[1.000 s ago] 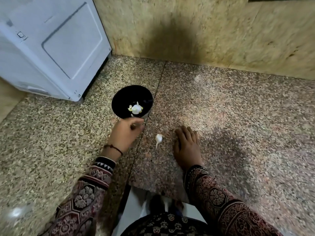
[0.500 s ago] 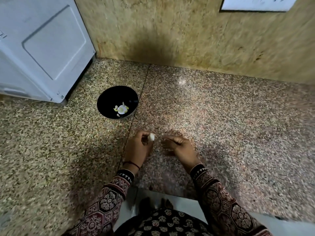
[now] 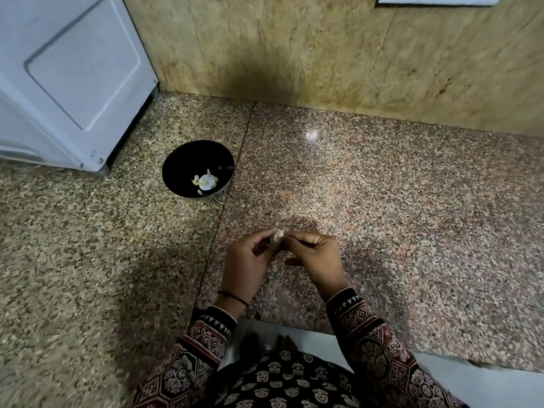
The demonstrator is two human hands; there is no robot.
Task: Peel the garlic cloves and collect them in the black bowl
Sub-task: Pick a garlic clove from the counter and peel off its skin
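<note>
On my feed both hands meet over the speckled stone table (image 3: 382,201). The left hand (image 3: 247,260) pinches a garlic clove (image 3: 278,235) at its fingertips, and the right hand (image 3: 315,257) closes its fingertips on the same clove from the other side. Only a pale sliver of the clove shows between them, so I cannot tell how much skin is on it. The black bowl (image 3: 176,160) stands on the table well ahead and to the left of the hands, near a white appliance (image 3: 73,83) that the frame cuts off. In the bowl lie pale garlic pieces (image 3: 206,181) (too small and washed out for me to count). A white sheet (image 3: 435,0) on the wall (image 3: 294,54) is clipped by the top edge. My picture is slightly blurred throughout.
</note>
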